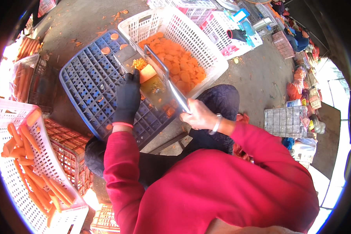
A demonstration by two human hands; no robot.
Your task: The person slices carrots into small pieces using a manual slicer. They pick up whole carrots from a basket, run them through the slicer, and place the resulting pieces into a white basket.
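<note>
My left hand (129, 98), in a black glove with a red cuff, presses its fingertips on the near end of a peeled carrot piece (147, 73). That piece lies on a cutter with a flat base (152, 90), set over an upturned blue-black plastic crate (87, 79). Bare, with a bracelet at the wrist, my right hand (199, 114) is closed around the cutter's metal handle (180, 98). Shredded carrot bits (139, 63) lie beyond the piece. Sliced carrot rounds (178, 63) fill the bottom of a white slotted basket (213, 55) just past the cutter.
At the left, a white basket (57, 152) holds long peeled carrots (36, 178), beside a red crate (68, 152). More carrots (23, 80) are in a crate at the upper left. A black glove (238, 35) lies on a white crate at the upper right. Carrot scraps litter the floor.
</note>
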